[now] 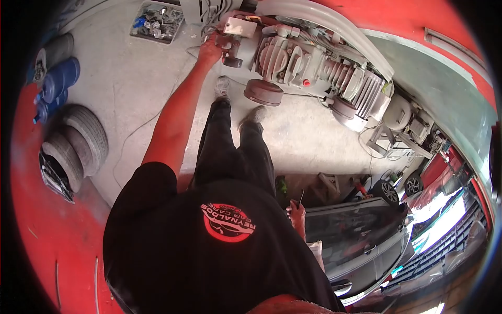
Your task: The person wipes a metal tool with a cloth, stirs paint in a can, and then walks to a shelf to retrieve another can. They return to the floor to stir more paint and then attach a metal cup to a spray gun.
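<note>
My left hand (210, 49) reaches out at the top, beside the dusty fittings and box (240, 27) at the left end of a large air compressor (300, 62). Its fingers look curled at the fittings; what they hold is too small to tell. Below the fittings is a round dark knob or foot (232, 62). Lower right, next to my black shirt, my right hand (297, 214) is closed round a thin dark tool (301, 196) that points up.
A tray of metal parts (134, 30) lies at the upper left. Blue water jugs (61, 79) and tires (86, 131) stand at the left. A dark car door or panel (350, 230) is at the lower right, wheels (387, 191) beyond it. A thin cord (124, 141) crosses the floor.
</note>
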Demonstrator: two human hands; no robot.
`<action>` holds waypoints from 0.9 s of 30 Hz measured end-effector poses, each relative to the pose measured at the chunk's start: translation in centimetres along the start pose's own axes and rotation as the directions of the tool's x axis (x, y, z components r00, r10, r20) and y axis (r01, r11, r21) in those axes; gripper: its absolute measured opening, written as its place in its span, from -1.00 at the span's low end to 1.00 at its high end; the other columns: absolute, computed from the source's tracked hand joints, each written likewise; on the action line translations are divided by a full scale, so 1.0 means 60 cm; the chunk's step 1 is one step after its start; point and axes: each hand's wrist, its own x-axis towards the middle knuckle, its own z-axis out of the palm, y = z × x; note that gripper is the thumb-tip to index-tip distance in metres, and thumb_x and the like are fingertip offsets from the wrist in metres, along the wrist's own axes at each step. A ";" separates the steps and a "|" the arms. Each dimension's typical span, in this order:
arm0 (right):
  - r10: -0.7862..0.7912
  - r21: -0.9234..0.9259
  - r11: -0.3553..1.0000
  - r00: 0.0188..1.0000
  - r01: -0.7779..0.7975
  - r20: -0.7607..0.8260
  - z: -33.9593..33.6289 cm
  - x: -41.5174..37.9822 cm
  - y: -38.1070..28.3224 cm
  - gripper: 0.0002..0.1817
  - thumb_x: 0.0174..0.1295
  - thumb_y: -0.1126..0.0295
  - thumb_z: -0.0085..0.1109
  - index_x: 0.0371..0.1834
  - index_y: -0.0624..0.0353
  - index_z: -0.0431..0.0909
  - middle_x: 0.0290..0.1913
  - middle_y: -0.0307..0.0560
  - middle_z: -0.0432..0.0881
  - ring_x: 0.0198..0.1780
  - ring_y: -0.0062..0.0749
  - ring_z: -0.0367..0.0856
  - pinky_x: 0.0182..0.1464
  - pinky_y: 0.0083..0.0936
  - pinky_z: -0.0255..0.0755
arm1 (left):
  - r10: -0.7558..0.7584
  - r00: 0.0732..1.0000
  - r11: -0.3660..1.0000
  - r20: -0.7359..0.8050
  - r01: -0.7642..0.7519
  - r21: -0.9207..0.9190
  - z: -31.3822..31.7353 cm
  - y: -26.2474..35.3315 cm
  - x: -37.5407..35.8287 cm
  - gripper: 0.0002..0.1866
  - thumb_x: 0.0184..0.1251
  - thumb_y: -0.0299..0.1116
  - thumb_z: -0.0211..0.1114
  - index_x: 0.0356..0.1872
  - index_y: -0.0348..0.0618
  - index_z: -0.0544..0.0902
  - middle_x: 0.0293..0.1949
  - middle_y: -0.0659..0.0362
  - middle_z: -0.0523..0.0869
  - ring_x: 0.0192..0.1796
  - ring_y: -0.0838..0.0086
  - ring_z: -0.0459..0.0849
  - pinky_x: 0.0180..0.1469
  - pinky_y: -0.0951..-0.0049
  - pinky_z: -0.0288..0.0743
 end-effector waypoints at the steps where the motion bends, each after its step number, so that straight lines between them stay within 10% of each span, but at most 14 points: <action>1: -0.005 0.019 1.000 1.000 0.006 -0.006 0.004 -0.002 -0.004 -0.70 0.40 0.24 0.17 0.04 0.19 0.62 -0.48 -0.19 0.65 -0.58 -0.63 0.50 -0.58 -0.65 0.34 | -0.004 1.000 1.000 -0.006 0.004 0.002 0.000 -0.001 0.003 -0.35 0.34 -0.26 0.17 0.48 0.14 0.29 0.26 -0.08 0.60 0.30 -0.01 0.55 0.34 0.19 0.42; 27: -0.052 -0.047 0.997 0.998 0.053 0.022 0.017 -0.002 -0.076 -0.70 0.41 0.23 0.15 0.08 0.15 0.62 -0.46 -0.20 0.66 -0.58 -0.63 0.48 -0.58 -0.64 0.32 | 0.116 0.983 0.990 -0.143 -0.127 -0.067 0.031 -0.065 0.032 -0.50 0.15 -0.44 0.11 0.15 0.23 0.64 -0.01 -0.04 0.74 0.08 0.05 0.69 0.15 0.15 0.56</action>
